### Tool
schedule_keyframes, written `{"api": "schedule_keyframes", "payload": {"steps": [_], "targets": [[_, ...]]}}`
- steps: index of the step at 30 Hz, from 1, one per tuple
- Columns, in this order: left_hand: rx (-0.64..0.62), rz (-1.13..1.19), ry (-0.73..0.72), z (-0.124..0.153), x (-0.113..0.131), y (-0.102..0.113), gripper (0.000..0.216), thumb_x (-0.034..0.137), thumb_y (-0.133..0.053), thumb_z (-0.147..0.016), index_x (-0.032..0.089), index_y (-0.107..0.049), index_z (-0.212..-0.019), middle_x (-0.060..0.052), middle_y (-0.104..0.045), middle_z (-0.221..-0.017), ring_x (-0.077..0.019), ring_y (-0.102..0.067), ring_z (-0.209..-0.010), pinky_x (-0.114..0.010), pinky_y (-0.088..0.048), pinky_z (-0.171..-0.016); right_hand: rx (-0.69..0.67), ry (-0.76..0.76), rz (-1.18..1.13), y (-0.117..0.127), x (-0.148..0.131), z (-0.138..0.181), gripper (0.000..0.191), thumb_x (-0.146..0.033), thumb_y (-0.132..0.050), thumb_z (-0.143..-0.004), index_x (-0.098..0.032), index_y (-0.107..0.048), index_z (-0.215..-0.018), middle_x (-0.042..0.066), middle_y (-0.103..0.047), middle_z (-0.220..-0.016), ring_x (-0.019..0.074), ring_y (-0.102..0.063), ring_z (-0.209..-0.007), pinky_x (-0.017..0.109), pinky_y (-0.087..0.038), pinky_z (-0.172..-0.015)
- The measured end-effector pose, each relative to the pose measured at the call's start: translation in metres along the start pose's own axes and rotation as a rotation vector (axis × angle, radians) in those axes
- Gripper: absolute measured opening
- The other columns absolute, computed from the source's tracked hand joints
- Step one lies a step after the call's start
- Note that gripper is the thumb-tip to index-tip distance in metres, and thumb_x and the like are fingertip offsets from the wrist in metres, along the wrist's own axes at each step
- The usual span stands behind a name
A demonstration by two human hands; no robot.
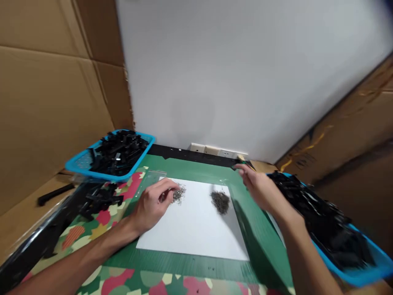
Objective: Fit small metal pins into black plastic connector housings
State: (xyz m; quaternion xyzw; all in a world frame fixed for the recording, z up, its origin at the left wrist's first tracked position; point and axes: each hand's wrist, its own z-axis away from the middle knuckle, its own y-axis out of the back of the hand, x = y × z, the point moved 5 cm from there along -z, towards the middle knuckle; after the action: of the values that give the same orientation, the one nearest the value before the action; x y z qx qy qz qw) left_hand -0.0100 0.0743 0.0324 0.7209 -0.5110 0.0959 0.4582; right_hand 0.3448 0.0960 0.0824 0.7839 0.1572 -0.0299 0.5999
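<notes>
My left hand (153, 203) rests on the left edge of a white sheet (196, 229), its fingers curled in a pinch at a small heap of tiny silvery parts (179, 194). What the fingertips hold is too small to make out. A second, darker heap of small parts (220, 201) lies on the sheet's right side. My right hand (256, 186) hovers over the green mat (245, 221) right of the sheet, blurred by motion, beside the right blue tray (362, 274) of black plastic pieces (316, 213).
A second blue tray (76, 166) heaped with black pieces stands raised at the left, with loose black pieces (98, 198) below it on the patterned table cover. Cardboard walls stand at left and right, a white wall with a socket strip (215, 150) behind.
</notes>
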Motion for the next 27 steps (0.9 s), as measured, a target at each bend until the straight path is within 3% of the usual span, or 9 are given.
{"api": "schedule_keyframes", "payload": {"steps": [2,5,7,10,12,16,20,24,27], "targets": [[0.013,-0.178,0.038,-0.013,-0.014,0.02,0.022,0.018,-0.054,-0.101,0.022,-0.072,-0.112,-0.006,-0.076,-0.106,-0.0171,-0.069,-0.078,-0.029,-0.053,-0.069,-0.043,0.037,0.067,-0.03,-0.027,0.002,0.048,-0.051,-0.034,-0.112,-0.027,-0.063,-0.142,0.008,-0.078,-0.083,0.0283,-0.073,-0.072,0.032,-0.04,-0.06],[-0.012,-0.517,0.211,-0.031,-0.048,0.064,0.025,0.024,-0.054,-0.102,0.024,-0.072,-0.12,-0.007,-0.077,-0.112,-0.0241,-0.073,-0.096,-0.035,-0.054,-0.08,-0.137,0.07,0.094,-0.061,-0.039,0.008,0.047,-0.052,-0.04,-0.109,-0.027,-0.063,-0.14,0.009,-0.079,-0.085,0.0299,-0.073,-0.069,0.032,-0.037,-0.057],[-0.079,-0.764,0.336,-0.038,-0.075,0.097,0.028,0.026,-0.05,-0.104,0.025,-0.071,-0.123,-0.008,-0.077,-0.117,-0.028,-0.072,-0.108,-0.037,-0.052,-0.086,-0.163,0.078,0.083,-0.069,-0.035,0.012,0.046,-0.052,-0.04,-0.108,-0.027,-0.063,-0.139,0.008,-0.079,-0.086,0.0294,-0.071,-0.067,0.032,-0.038,-0.057],[-0.088,-0.865,0.44,-0.046,-0.108,0.139,0.03,0.03,-0.053,-0.103,0.021,-0.071,-0.124,-0.014,-0.076,-0.123,-0.0338,-0.07,-0.114,-0.039,-0.05,-0.09,-0.136,0.064,0.022,-0.068,-0.025,0.016,0.043,-0.052,-0.04,-0.109,-0.028,-0.062,-0.137,0.007,-0.078,-0.088,0.0294,-0.072,-0.07,0.034,-0.043,-0.059],[-0.111,-0.902,0.488,-0.051,-0.125,0.154,0.03,0.036,-0.055,-0.102,0.02,-0.073,-0.12,-0.015,-0.077,-0.12,-0.0357,-0.07,-0.111,-0.04,-0.049,-0.088,-0.107,0.063,-0.042,-0.066,-0.023,0.019,0.04,-0.05,-0.04,-0.109,-0.029,-0.063,-0.134,0.008,-0.079,-0.092,0.0293,-0.073,-0.073,0.034,-0.045,-0.061],[-0.171,-0.948,0.559,-0.066,-0.151,0.158,0.034,0.047,-0.059,-0.1,0.018,-0.074,-0.103,-0.019,-0.079,-0.112,-0.0371,-0.072,-0.104,-0.04,-0.048,-0.087,-0.056,0.118,-0.195,-0.065,-0.03,0.022,0.035,-0.046,-0.04,-0.111,-0.029,-0.065,-0.128,0.01,-0.077,-0.112,0.0278,-0.074,-0.084,0.037,-0.051,-0.071],[-0.184,-0.956,0.607,-0.078,-0.17,0.15,0.038,0.051,-0.064,-0.095,0.014,-0.073,-0.095,-0.022,-0.079,-0.11,-0.0375,-0.071,-0.106,-0.041,-0.047,-0.089,-0.02,0.154,-0.289,-0.064,-0.038,0.022,0.04,-0.043,-0.035,-0.113,-0.026,-0.07,-0.123,0.012,-0.072,-0.109,0.0271,-0.071,-0.089,0.038,-0.053,-0.077],[-0.167,-0.925,0.617,-0.084,-0.177,0.149,0.034,0.046,-0.075,-0.088,0.013,-0.071,-0.081,-0.018,-0.079,-0.096,-0.0339,-0.072,-0.102,-0.037,-0.046,-0.089,-0.015,0.145,-0.324,-0.064,-0.038,0.022,0.039,-0.041,-0.036,-0.113,-0.025,-0.072,-0.115,0.011,-0.071,-0.108,0.0268,-0.07,-0.094,0.039,-0.053,-0.082],[-0.126,-0.908,0.589,-0.082,-0.17,0.159,0.032,0.04,-0.076,-0.088,0.011,-0.069,-0.076,-0.01,-0.076,-0.08,-0.025,-0.07,-0.092,-0.032,-0.045,-0.087,-0.03,0.132,-0.329,-0.066,-0.038,0.024,0.037,-0.037,-0.036,-0.114,-0.024,-0.07,-0.113,0.01,-0.07,-0.11,0.0263,-0.068,-0.097,0.039,-0.052,-0.084]]}}
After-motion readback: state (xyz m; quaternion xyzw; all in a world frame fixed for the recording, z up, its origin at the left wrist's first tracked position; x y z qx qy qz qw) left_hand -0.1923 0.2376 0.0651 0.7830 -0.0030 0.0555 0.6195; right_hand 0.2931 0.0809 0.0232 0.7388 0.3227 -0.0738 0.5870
